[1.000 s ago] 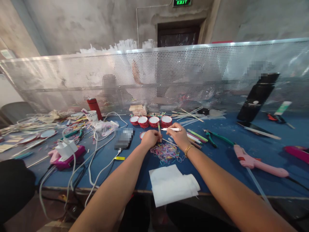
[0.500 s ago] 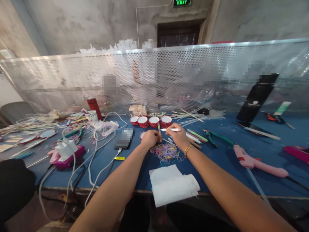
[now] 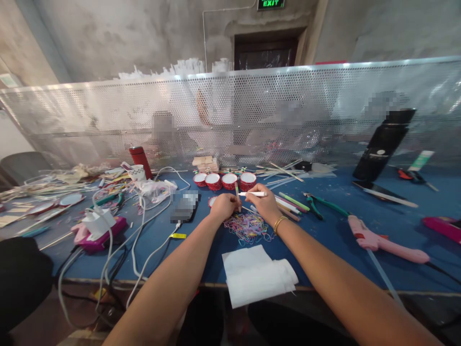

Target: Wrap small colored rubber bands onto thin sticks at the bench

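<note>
My left hand [image 3: 223, 206] is closed on a small flat wooden stick [image 3: 236, 189], held upright, with green and yellowish colour near its top. In my right hand [image 3: 267, 205] is a white marker pen [image 3: 258, 194], its tip pointing left at the stick; whether it touches cannot be made out. Just below both hands lies a tangled pile of coloured rubber bands [image 3: 248, 228]. Several red round tins with white tops [image 3: 229, 180] stand in a row behind the hands, and another white round top [image 3: 212, 202] is partly hidden by my left hand.
Coloured markers [image 3: 294, 202], green-handled pliers [image 3: 315, 207] and a pink glue gun [image 3: 385, 245] lie to the right. A folded white cloth [image 3: 257, 276] hangs over the front edge. At left are a phone [image 3: 185, 207], white cables and a purple power strip [image 3: 104, 238]. Behind stands a perforated metal screen [image 3: 223, 110].
The marker and my right hand have shifted very slightly left toward the stick. My left hand and the stick stay about where they were.
</note>
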The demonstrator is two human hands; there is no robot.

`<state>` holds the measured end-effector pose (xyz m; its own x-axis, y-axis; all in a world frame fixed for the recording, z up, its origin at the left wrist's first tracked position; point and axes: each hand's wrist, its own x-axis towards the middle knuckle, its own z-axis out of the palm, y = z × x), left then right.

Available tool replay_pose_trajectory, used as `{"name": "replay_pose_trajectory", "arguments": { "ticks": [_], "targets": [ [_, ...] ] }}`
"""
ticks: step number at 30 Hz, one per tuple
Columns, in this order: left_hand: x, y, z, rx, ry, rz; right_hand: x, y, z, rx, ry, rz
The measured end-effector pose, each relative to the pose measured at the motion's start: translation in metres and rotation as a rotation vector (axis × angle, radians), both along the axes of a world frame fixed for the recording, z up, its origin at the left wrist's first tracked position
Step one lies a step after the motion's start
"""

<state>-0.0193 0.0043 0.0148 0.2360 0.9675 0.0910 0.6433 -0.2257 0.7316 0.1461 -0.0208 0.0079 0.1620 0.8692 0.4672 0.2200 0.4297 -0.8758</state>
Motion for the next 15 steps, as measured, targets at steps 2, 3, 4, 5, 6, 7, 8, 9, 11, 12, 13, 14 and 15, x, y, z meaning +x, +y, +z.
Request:
{"name": "replay_pose_trajectory", "arguments": {
  "ticks": [2, 3, 4, 5, 6, 7, 8, 9, 11, 12, 13, 14, 15],
  "targets": [
    [0.0, -0.0014, 0.0012, 0.011, 0.011, 0.0, -0.0002, 0.0002, -0.0005, -0.003, -0.006, -0.007],
    [0.0002, -0.0021, 0.002, 0.01, 0.015, 0.007, 0.0003, 0.0003, -0.0005, -0.01, -0.005, -0.02],
    [0.0004, -0.0029, 0.0029, 0.006, 0.017, 0.017, 0.001, 0.0005, -0.0005, -0.018, 0.0, -0.032],
    [0.0007, -0.0036, 0.0038, 0.001, 0.016, 0.025, 0.0018, 0.0006, -0.0003, -0.024, 0.005, -0.042],
    [0.001, -0.0043, 0.0047, -0.006, 0.011, 0.028, 0.0025, 0.0006, -0.0001, -0.027, 0.012, -0.049],
    [0.0013, -0.0049, 0.0054, -0.012, 0.003, 0.026, 0.0028, 0.0005, 0.0002, -0.027, 0.016, -0.051],
    [0.0016, -0.0053, 0.0059, -0.016, -0.003, 0.021, 0.0027, 0.0002, 0.0004, -0.027, 0.019, -0.047],
    [0.0018, -0.0055, 0.0061, -0.019, -0.006, 0.017, 0.0022, -0.0001, 0.0006, -0.024, 0.022, -0.04],
    [0.0018, -0.0052, 0.0058, -0.019, -0.001, 0.012, 0.0004, -0.0008, 0.0007, -0.014, 0.015, -0.02],
    [0.0017, -0.0048, 0.0052, -0.017, 0.002, 0.01, -0.0005, -0.0011, 0.0006, -0.009, 0.008, -0.01],
    [0.0015, -0.0042, 0.0044, -0.016, 0.004, 0.008, -0.0011, -0.0012, 0.0005, -0.007, 0.003, -0.005],
    [0.0013, -0.0034, 0.0035, -0.015, 0.002, 0.007, -0.0014, -0.0012, 0.0003, -0.008, 0.0, -0.007],
    [0.0011, -0.0027, 0.0026, -0.015, -0.004, 0.007, -0.0012, -0.0011, 0.0001, -0.013, 0.001, -0.015]
  ]
}}
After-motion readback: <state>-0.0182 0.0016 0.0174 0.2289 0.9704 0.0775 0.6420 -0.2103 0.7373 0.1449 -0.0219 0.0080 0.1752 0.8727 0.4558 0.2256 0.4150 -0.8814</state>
